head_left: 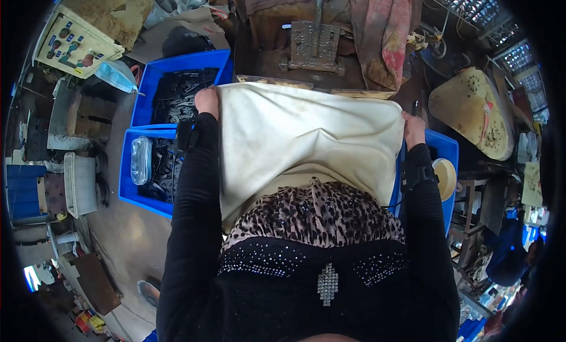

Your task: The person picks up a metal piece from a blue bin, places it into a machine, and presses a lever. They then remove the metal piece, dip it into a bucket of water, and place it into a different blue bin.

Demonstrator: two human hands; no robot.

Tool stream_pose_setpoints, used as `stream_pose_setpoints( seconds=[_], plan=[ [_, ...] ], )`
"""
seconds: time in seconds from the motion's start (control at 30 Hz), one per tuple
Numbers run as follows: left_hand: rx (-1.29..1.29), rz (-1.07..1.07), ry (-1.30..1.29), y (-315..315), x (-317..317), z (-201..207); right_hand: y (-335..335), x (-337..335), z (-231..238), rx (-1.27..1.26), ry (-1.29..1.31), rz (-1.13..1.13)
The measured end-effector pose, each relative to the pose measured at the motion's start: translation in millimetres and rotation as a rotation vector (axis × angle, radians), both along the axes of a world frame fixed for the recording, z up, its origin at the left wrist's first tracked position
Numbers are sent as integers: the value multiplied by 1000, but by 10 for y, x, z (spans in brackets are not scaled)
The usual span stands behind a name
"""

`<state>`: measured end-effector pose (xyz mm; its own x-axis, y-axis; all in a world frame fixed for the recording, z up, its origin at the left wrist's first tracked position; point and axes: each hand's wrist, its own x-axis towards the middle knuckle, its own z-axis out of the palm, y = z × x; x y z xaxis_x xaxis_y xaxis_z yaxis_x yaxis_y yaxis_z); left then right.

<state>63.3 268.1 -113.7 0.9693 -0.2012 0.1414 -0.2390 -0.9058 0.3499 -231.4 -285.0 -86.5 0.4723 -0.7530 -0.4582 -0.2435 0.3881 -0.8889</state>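
Observation:
A cream-coloured, smooth sheet (306, 127), like leather or coated cloth, is stretched out in front of me and reaches down over my lap. Its far left corner is gripped in my closed left hand (207, 101). On the opposite side my right hand (414, 130) is closed around the far right corner. Soft folds run across the middle of the sheet, and its near edge bends around my leopard-print garment (312, 215). Beyond its far edge stands a greasy machine with a metal plate (314, 44) and an upright rod.
Two blue crates (141, 100) with dark flat pieces are at my left; a clear plastic case (141, 160) lies in the nearer one. Another blue crate (451, 150) at right has a cream tub (443, 179). A control box (68, 47) with buttons stands far left; a stained seat (471, 112) far right.

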Motion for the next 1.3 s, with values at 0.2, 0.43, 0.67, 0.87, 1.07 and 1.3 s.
stream_pose_setpoints(
  seconds=[0.2, 0.43, 0.67, 0.87, 1.07, 1.3],
  plan=[
    [240, 131, -159, 147, -72, 235, 116, 150, 295, -191, 135, 104],
    [-459, 338, -261, -29, -70, 738, -136, 391, 397, -648, 49, 64],
    [-1046, -64, 316, -1042, -378, 1253, 596, 1718, 1452, -726, -223, 364],
    [-1082, -279, 415, -1654, -350, 1292, 1102, 2664, 1894, -1098, -247, 399],
    [-692, -391, -174, -1714, -164, 775, 1310, 3205, 1889, -1147, -173, 377],
    [-440, -376, -205, -1760, -274, 851, 1352, 3361, 1912, -1215, -72, 483]
  ],
)
